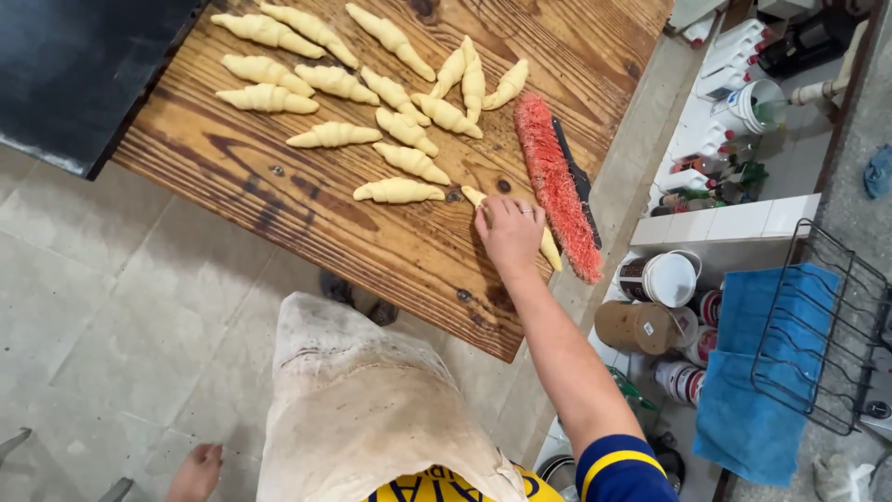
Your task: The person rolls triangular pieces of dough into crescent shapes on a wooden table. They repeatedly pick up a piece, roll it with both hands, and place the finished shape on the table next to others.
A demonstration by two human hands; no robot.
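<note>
My right hand rests on a raw crescent-shaped dough roll near the right side of the wooden table. Its fingers curl over the roll, whose two pointed ends stick out on either side of the hand. Several more shaped dough rolls lie in loose rows further up the board. A red-bristled brush lies just right of my hand. My left hand hangs low at the bottom left, away from the table, holding nothing. A stained cloth apron covers my front.
A dark tray sits at the table's far left corner. On the right, a low shelf holds jars, tubs and white bottles. A blue towel and a black wire rack are beside it. The floor is tiled.
</note>
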